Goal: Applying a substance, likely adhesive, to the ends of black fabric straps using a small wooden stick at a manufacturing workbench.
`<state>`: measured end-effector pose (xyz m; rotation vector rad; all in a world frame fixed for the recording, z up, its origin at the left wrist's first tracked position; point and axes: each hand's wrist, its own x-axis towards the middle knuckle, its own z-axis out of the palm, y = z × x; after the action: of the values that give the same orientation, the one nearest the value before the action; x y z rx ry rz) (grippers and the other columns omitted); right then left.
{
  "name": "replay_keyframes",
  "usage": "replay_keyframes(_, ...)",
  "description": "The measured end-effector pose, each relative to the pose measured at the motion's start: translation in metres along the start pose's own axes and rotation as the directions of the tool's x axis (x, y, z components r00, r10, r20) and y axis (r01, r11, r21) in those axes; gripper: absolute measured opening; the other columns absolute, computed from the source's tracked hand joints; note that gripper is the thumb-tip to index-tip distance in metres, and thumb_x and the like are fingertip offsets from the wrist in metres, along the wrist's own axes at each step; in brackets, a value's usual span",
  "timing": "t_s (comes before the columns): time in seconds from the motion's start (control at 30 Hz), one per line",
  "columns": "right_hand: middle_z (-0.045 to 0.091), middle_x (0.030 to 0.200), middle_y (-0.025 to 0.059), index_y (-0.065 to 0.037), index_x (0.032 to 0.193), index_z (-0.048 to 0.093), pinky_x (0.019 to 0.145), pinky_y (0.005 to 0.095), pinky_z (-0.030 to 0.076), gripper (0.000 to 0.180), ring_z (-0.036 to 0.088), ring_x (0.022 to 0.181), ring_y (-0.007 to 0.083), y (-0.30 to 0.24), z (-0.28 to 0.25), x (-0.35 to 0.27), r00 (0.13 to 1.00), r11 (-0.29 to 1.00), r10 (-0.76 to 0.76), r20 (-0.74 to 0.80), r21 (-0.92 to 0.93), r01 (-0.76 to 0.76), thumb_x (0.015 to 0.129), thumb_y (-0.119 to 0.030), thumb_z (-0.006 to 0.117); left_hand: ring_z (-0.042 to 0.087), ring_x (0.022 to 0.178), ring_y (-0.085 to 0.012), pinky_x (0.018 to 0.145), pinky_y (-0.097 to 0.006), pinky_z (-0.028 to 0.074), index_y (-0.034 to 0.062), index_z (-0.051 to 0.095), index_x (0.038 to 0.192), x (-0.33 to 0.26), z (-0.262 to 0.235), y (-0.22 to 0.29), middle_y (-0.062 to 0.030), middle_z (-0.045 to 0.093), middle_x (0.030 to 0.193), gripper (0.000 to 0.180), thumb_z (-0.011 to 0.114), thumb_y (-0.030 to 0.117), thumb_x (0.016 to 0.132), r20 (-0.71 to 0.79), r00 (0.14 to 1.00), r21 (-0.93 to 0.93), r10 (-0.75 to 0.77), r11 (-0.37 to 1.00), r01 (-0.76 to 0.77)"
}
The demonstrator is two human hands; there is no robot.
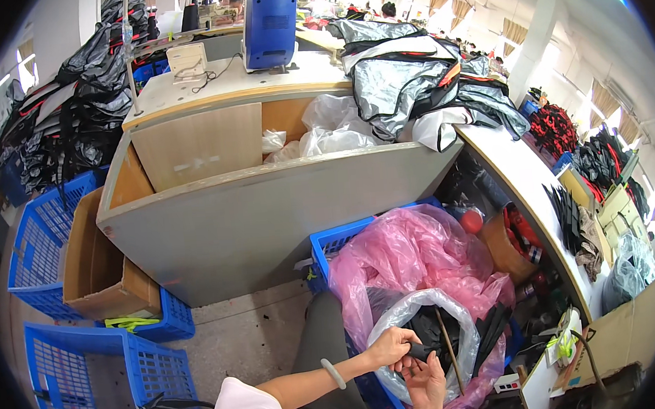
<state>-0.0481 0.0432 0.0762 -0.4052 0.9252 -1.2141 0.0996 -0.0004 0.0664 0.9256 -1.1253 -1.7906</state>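
Over a clear plastic bag (385, 322) lining a blue crate, both my hands work close together. My left hand (392, 348), with a pale bangle on its wrist, pinches a small black fabric piece (421, 350). Just below and to the right, my right hand (426, 382) has its fingers curled at the lower edge of that same piece; its exact grip is partly hidden. More black pieces (425, 323) fill the bag beneath my hands. A thin brown stick (448, 340) stands slanted in the bag, right beside my fingers.
Pink plastic sheeting (414, 248) covers the blue crate (320, 262) behind the bag. A grey-sided bench (267, 216) stands ahead, with silver-black fabric (402, 78) piled on it. Blue baskets (111, 371) and a cardboard box (112, 273) are at left. A white tabletop (522, 168) runs along the right.
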Motion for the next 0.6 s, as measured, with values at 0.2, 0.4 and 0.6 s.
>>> replay_keyframes(0.2,0.062,0.09,0.01,-0.002,0.1,0.055,0.075,0.0387,0.049,0.027,0.061,0.083,0.0219,-0.002,-0.003,0.011,0.999,0.999,0.047,0.026,0.007,-0.048,0.09,-0.027,0.055,0.053,0.041,-0.0081,0.034,-0.02,0.041,-0.0007,0.062,0.096,-0.002,0.004,0.0,-0.0057,0.059,0.058,0.03,0.039,-0.005,0.078,-0.076,0.997,0.019,0.034,0.999,-0.032)
replay_keyframes(0.4,0.062,0.087,0.0098,-0.002,0.096,0.057,0.075,0.039,0.05,0.02,0.062,0.081,0.0223,0.001,-0.006,0.005,0.999,0.999,0.044,0.02,0.018,-0.044,0.088,-0.02,0.058,0.055,0.042,-0.0121,0.042,-0.026,0.046,-0.0004,0.064,0.097,-0.016,0.013,-0.002,-0.0099,0.062,0.06,0.031,0.042,-0.005,0.076,-0.131,0.971,0.194,0.202,0.965,-0.174)
replay_keyframes(0.6,0.056,0.114,0.0143,0.004,0.111,0.053,0.076,0.0393,0.051,0.035,0.058,0.098,0.0247,-0.004,0.01,-0.009,0.997,0.985,-0.005,0.08,0.174,-0.009,0.083,-0.016,0.062,0.058,0.053,-0.0079,0.047,-0.024,0.047,0.0052,0.067,0.1,-0.019,0.014,-0.001,-0.0043,0.065,0.07,0.039,0.041,-0.009,0.074,-0.068,0.933,0.246,0.353,0.912,-0.327)
